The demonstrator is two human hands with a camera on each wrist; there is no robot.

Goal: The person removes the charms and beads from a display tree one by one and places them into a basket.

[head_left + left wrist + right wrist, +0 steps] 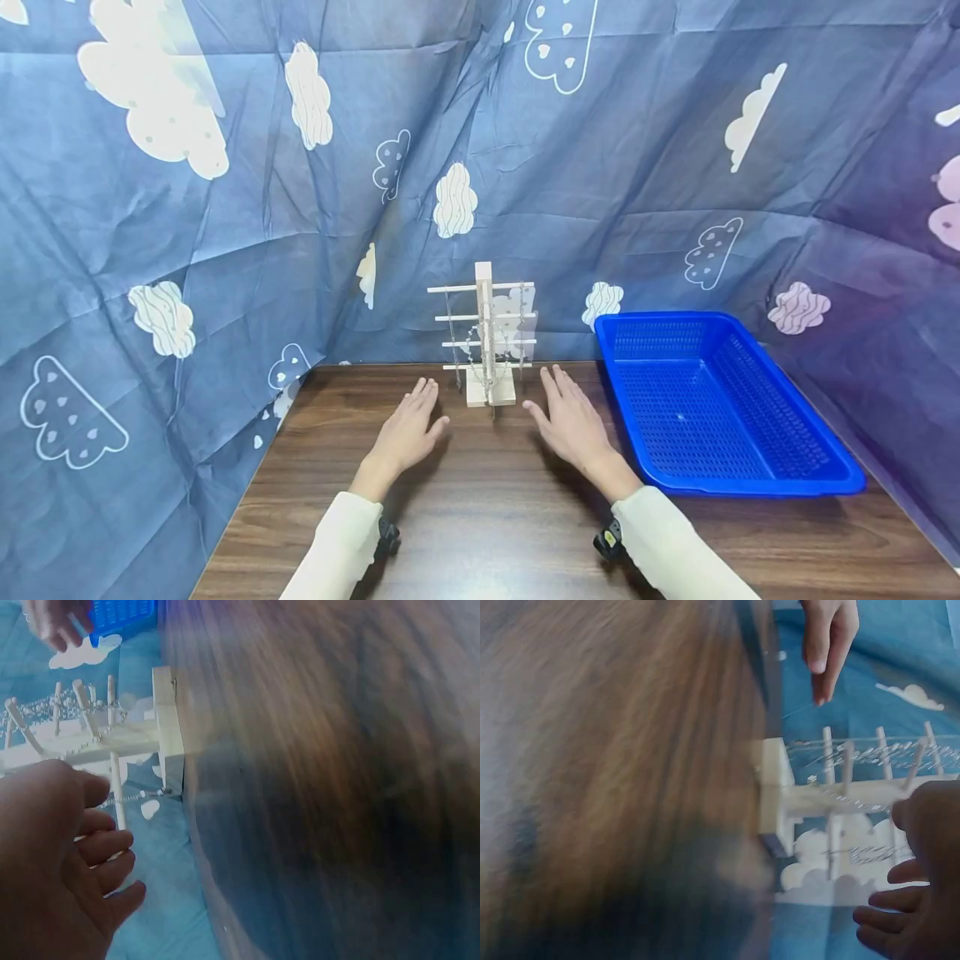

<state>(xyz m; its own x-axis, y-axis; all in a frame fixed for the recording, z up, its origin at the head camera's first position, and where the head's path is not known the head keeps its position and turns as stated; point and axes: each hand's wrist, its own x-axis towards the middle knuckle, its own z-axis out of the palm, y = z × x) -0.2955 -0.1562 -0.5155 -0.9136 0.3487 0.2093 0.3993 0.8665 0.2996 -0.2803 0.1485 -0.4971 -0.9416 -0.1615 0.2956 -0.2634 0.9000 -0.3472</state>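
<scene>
A pale wooden jewelry stand [483, 333] stands upright at the back of the table, its pegs sticking out in several rows. Thin silvery chain necklaces [491, 358] hang from the pegs; their exact number is hard to tell. To the left of the stand, my left hand [408, 429] reaches forward with fingers extended and holds nothing. On the other side, my right hand [573, 421] is likewise stretched out, thumb apart, holding nothing. Both wrist views show the stand's base [171, 727] and pegs [829, 754] close to the hands, with no contact that I can make out.
A blue plastic basket [626, 417] with perforated walls sits on the right of the brown wooden table [480, 517]. Behind the table hangs a dark blue cloth [360, 183] printed with clouds. Its folds come down close behind the stand.
</scene>
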